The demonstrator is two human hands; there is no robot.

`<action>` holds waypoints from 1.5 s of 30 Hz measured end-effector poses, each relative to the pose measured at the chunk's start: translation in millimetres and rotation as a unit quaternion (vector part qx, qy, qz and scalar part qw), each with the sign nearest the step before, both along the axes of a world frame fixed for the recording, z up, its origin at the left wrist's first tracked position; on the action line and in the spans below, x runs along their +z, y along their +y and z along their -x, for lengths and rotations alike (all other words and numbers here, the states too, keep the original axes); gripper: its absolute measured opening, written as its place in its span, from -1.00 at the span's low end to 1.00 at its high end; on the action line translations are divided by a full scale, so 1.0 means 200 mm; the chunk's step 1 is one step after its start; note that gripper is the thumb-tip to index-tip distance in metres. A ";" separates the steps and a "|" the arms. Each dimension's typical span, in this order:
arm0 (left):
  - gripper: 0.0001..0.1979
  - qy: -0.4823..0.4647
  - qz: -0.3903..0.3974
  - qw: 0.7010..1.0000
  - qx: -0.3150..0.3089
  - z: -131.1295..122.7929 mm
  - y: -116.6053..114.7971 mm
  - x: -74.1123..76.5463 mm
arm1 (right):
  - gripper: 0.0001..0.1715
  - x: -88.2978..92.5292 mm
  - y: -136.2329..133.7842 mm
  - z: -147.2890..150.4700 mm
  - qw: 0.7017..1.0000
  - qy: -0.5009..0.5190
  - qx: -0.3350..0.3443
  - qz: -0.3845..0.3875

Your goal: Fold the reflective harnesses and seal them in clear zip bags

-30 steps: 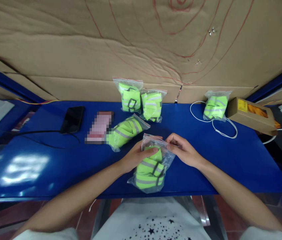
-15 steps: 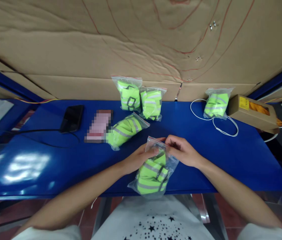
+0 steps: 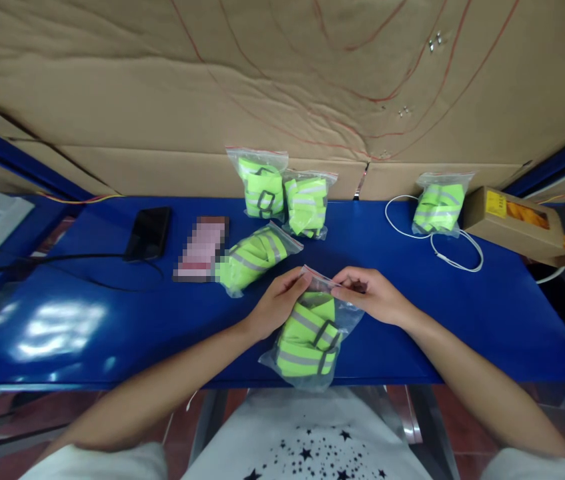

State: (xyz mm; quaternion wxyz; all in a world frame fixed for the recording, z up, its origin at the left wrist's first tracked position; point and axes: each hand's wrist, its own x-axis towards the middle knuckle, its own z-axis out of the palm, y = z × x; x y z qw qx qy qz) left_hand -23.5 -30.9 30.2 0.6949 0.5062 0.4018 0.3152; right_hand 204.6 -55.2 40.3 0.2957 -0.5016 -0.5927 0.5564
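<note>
A clear zip bag (image 3: 307, 343) holds a folded neon-yellow reflective strap with grey stripes and a black buckle. It hangs over the front edge of the blue table, its red-lined mouth facing away from me. My left hand (image 3: 282, 300) pinches the left end of the mouth between thumb and fingers. On the right part of the mouth, my right hand (image 3: 369, 293) grips the plastic with thumb and curled fingers. Just beyond my left hand lies another bagged strap (image 3: 255, 259). Two more bagged straps, one with a buckle (image 3: 262, 192) and one beside it (image 3: 306, 205), lean against the cardboard.
A black phone (image 3: 148, 233) with a cable and a pixelated pink item (image 3: 203, 250) lie left on the blue table (image 3: 412, 353). At the right are a bagged strap (image 3: 439, 207), a white cable (image 3: 467, 267) and a cardboard box (image 3: 517, 223). A cardboard wall (image 3: 162, 120) rises behind.
My left thumb has moved from over the strap up to the bag's mouth. Both hands now pinch along the zip line, and the mouth is stretched straighter. The view has shifted slightly.
</note>
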 end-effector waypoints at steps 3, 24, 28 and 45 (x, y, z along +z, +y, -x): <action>-0.67 0.011 -0.014 0.998 0.059 0.00 0.01 -0.01 | -0.60 -0.02 0.01 0.00 1.000 -0.004 -0.014 0.004; -0.71 0.043 -0.129 0.991 -0.013 0.02 0.02 -0.03 | -0.72 -0.03 -0.02 0.06 0.996 -0.037 -0.008 -0.083; -0.72 0.049 -0.137 0.989 -0.023 0.00 0.00 -0.02 | -0.66 -0.04 -0.04 0.09 0.995 -0.029 -0.013 -0.092; -0.71 0.080 -0.184 0.974 -0.105 0.03 -0.02 -0.01 | -0.64 -0.04 -0.07 0.06 0.962 -0.111 0.068 -0.240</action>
